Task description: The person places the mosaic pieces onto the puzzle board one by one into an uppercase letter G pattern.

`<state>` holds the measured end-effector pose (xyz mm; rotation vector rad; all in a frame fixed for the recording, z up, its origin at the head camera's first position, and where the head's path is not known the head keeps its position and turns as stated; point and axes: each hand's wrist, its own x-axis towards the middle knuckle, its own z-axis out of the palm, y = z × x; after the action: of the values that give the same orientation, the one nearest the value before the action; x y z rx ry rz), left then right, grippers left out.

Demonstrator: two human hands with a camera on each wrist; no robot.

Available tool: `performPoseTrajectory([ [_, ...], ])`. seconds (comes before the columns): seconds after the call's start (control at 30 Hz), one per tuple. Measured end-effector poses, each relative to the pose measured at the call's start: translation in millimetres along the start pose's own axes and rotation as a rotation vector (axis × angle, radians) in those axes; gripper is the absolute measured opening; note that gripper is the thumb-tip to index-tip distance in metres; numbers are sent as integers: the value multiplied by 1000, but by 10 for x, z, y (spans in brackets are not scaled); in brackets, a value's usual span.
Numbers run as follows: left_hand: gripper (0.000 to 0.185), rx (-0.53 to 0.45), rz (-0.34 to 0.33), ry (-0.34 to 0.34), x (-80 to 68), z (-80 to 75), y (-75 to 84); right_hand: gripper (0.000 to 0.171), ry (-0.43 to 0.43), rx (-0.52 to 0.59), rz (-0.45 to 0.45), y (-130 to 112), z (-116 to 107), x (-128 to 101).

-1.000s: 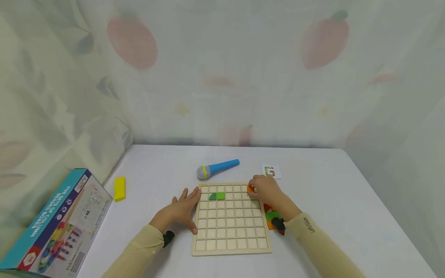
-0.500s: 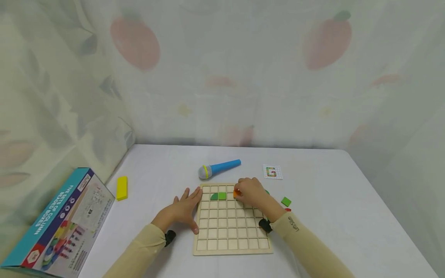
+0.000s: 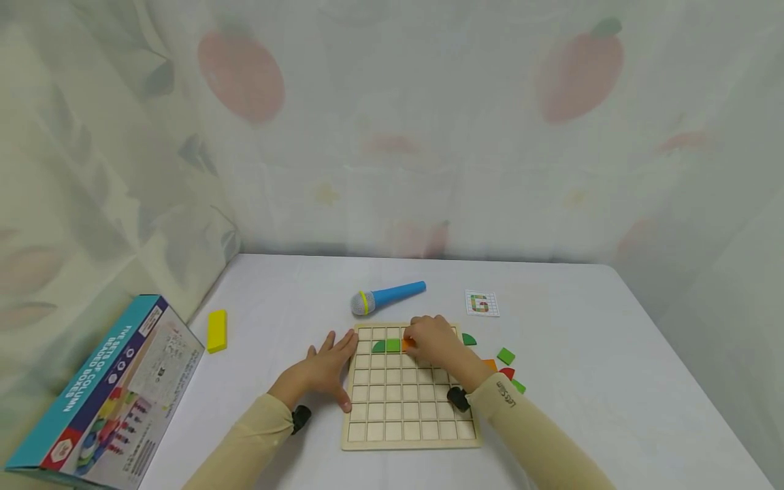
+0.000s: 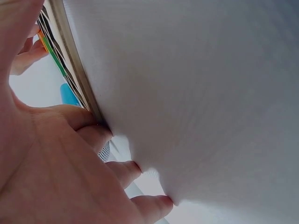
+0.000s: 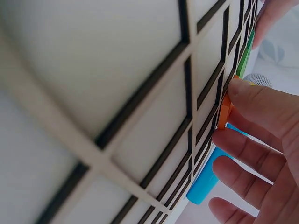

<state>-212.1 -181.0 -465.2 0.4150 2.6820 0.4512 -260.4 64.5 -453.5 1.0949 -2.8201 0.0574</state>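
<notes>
A wooden grid board lies on the white table. My left hand, fingers spread, rests along the board's left edge, its fingertips on the tabletop in the left wrist view. With thumb and fingers, my right hand pinches an orange tile at a cell in the board's second row. Just left of that tile sit a green square tile and a green quarter-round tile. The right fingers partly cover the orange tile in the head view.
Loose tiles lie right of the board: a dark green quarter-round, a green square, a red piece and others. Behind are a blue toy microphone and a pattern card. A yellow block and a box stand left.
My right hand has moved left across the board with the orange tile, from the right end of the row to beside the green square. The left hand stays at the board's edge.
</notes>
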Motion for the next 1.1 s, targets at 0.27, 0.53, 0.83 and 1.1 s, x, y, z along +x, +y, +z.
performPoseTrajectory([
  [0.27, 137, -1, 0, 0, -10, -4, 13, 18, -20, 5, 9, -38, -48, -6],
  [0.53, 135, 3, -2, -2, -17, -17, 42, 24, 2, 27, 20, -4, -51, -54],
  [0.83, 135, 7, -7, -10, -20, -34, 28, 27, 6, 31, 75, 191, -102, -197],
  [1.1, 134, 8, 4, -7, -23, -39, 43, 29, 0, 90, 153, 431, -113, -365],
])
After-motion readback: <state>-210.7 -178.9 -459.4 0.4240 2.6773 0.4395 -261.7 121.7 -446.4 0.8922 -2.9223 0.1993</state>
